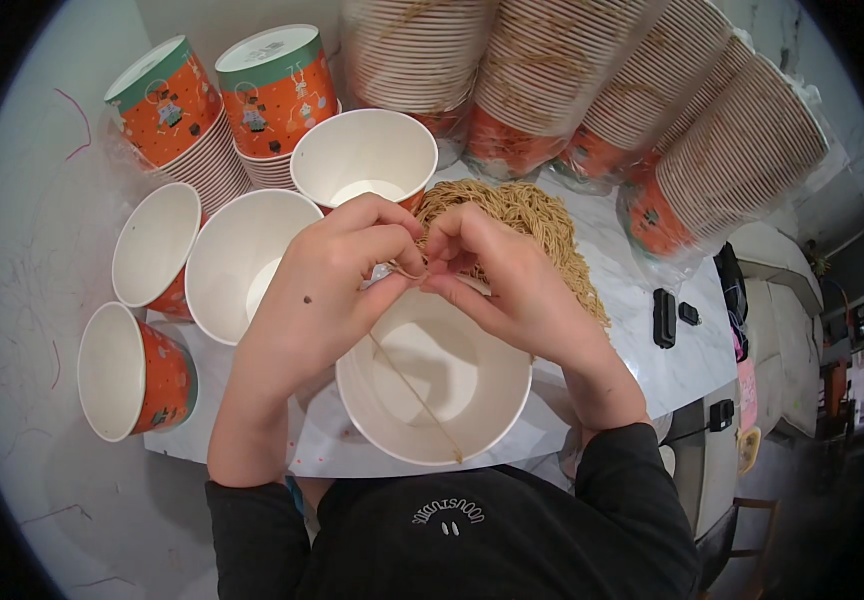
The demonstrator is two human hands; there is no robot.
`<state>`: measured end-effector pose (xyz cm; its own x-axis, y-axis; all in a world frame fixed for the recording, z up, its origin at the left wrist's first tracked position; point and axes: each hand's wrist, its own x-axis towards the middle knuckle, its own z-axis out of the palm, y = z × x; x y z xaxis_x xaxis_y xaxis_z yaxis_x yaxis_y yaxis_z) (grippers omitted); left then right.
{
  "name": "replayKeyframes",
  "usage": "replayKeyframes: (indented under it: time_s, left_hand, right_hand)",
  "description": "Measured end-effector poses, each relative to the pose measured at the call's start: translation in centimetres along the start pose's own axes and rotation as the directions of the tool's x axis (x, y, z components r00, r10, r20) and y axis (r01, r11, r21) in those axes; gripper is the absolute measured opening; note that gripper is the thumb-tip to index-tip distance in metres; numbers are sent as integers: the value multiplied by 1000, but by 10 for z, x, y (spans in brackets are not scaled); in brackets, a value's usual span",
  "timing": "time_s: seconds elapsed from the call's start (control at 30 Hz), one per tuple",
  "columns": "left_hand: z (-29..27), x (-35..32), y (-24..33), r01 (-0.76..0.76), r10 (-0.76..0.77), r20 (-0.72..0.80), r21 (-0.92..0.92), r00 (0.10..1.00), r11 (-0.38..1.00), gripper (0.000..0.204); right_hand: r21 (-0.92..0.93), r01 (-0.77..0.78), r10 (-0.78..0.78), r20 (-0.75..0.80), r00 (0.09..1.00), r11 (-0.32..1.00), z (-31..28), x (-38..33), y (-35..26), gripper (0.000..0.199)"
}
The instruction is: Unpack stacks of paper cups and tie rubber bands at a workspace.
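Observation:
A large white-lined paper bucket (497,400) stands in front of me with its mouth facing up. Across its opening runs a thin tan cord (414,388), with a small knotted end at the near rim. Over the far rim my left hand (322,280) pinches the cord between thumb and fingers. My right hand (512,285) meets it there, fingertips closed on the same cord. The exact spot where the fingertips meet is partly hidden. Just behind my hands lies a heap of tan cords (552,235) on the marble-patterned table (622,365).
Orange-printed paper buckets (167,375) stand or lean at the left. Upside-down bucket stacks (272,110) rise behind them. Tall plastic-wrapped bucket stacks (752,150) line the back and right. A small black device (664,318) lies near the table's right edge.

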<state>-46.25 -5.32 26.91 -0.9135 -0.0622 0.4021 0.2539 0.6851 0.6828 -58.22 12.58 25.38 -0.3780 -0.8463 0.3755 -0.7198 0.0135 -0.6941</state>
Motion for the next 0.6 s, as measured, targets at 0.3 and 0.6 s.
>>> replayKeyframes:
  time_s: [0.3,0.6]
  left_hand:
    - [8,1,-9,-105,105,11,9,994,994,9]
    - [8,0,-5,69,-68,-70,14,995,998,16]
  right_hand:
    - [-12,-48,48,-25,999,999,-2,0,-2,25]
    - [-62,33,-32,22,999,998,-4,2,-1,15]
